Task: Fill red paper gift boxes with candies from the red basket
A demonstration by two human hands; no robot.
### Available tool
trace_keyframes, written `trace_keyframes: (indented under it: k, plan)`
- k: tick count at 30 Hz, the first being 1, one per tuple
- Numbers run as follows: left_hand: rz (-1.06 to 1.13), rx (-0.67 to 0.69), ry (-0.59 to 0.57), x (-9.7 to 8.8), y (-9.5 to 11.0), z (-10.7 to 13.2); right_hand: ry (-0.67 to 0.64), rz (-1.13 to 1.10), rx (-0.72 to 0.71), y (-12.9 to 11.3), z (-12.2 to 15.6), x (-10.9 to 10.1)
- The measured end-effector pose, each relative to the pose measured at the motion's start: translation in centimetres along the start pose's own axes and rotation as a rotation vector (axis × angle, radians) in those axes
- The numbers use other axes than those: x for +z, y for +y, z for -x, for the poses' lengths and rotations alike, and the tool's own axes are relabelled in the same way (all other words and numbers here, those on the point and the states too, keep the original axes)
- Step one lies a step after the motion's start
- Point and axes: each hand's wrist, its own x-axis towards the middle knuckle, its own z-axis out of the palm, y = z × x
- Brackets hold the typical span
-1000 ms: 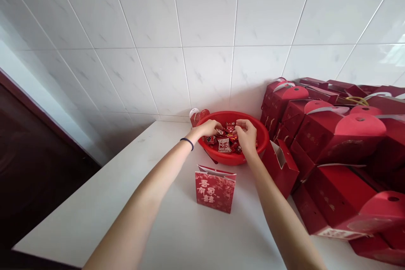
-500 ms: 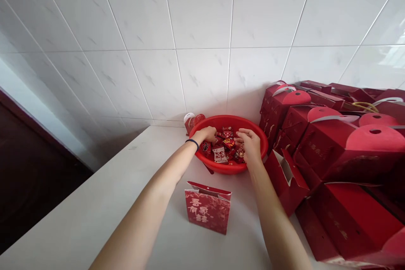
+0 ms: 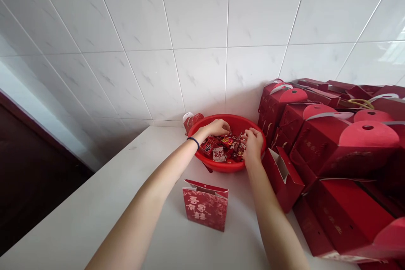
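Note:
A red plastic basin holds a heap of small red packets, which look like wrapped candies. Over the basin's far left part, my left hand has its fingers curled downward; whether a packet is in them is hidden. At the right inner side, my right hand has its fingers bent together by the packets, and I cannot make out what they hold. In front of the basin, between my forearms, a red paper gift bag with pale characters stands upright, its top partly open.
Many red gift boxes are stacked along the right, with a narrow open-topped red box near the basin. Behind the basin's left rim stands a red-and-white item. A white tiled wall backs the white tabletop.
My left hand has lifted from the packets and shifted right over the basin. My right hand's fingers have drawn closer together. The view has shifted slightly.

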Motion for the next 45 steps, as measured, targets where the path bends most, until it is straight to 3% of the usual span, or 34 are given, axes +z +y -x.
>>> trace_keyframes:
  k: [3,9,13,17,22,24,27,29,32,34,38,42,45]
  plan:
    - [-0.094,-0.023,-0.041,1.5,0.2,-1.2,0.146,-0.043,0.036,0.3,-0.6,-0.4]
    - [-0.236,-0.001,-0.216,5.5,2.1,-2.7,0.193,-0.029,0.005,0.3,-0.9,-0.5]
    - [-0.221,0.000,-0.177,4.8,2.0,-2.2,0.206,-0.024,0.019,0.2,-0.7,-0.3]
    - [-0.157,0.040,-0.057,3.4,1.5,-1.8,0.197,0.005,0.002,0.5,-0.7,-0.3]
    - [-0.250,0.033,-0.188,5.5,2.1,-2.1,0.148,0.051,-0.048,0.9,-1.2,-0.7]
    - [-0.241,0.026,-0.179,5.9,2.3,-2.2,0.151,0.060,-0.039,0.7,-1.2,-0.6]
    - [-0.143,0.054,-0.102,4.3,2.2,-1.9,0.203,-0.012,0.016,0.1,-0.7,-0.2]
    - [0.089,0.134,-0.038,2.2,2.2,-1.5,0.188,-0.080,0.066,-0.4,-0.1,0.2]
    - [0.456,0.252,-0.066,-0.4,2.4,-1.1,0.014,-0.121,0.160,-1.2,0.8,0.5]
    - [0.509,0.257,-0.116,-1.2,2.6,-1.2,-0.099,-0.126,0.199,-1.7,1.2,0.4]
    - [0.323,0.098,-0.011,-0.7,1.8,-2.1,-0.038,-0.149,0.216,-2.6,1.7,0.4]
    - [-0.067,-0.184,0.066,0.7,-1.5,-3.0,0.056,-0.199,0.273,-3.2,1.9,0.6]
    - [-0.173,-0.308,0.040,1.6,-3.9,-3.3,0.074,-0.227,0.296,-3.3,2.0,0.7]
